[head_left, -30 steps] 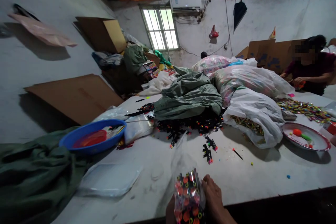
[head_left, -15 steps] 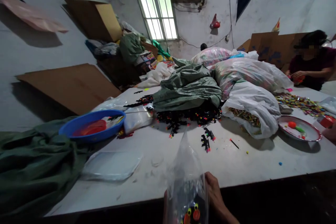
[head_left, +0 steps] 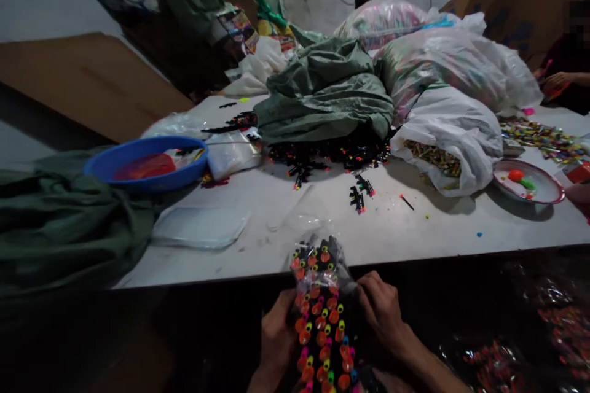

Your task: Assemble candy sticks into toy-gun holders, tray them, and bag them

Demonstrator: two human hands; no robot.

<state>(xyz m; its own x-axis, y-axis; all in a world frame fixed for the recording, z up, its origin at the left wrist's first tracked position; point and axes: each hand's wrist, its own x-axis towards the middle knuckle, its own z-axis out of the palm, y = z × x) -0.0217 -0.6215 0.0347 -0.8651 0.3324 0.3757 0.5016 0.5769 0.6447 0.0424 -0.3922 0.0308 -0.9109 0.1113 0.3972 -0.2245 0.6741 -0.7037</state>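
The clear bag [head_left: 317,280] of orange-dotted pieces [head_left: 321,338] sits between your left hand [head_left: 278,325] and right hand [head_left: 381,306], at the near edge of the tabletop [head_left: 270,249], where a slack grip could spill it. Your right fingers [head_left: 369,285] pinch its plastic; the left ones are too hidden to tell.

Clear bag [head_left: 318,325] of black pieces with orange discs at table's [head_left: 424,236] near edge; left hand [head_left: 279,325] grips its left side, right hand [head_left: 380,307] its right. Left: flat plastic sheets [head_left: 198,227], blue basin [head_left: 152,183] beyond. Far middle: green sack [head_left: 327,101], black pieces [head_left: 302,159] spilled along its near side. Right: white sack [head_left: 477,141], then red-rimmed plate [head_left: 555,193].
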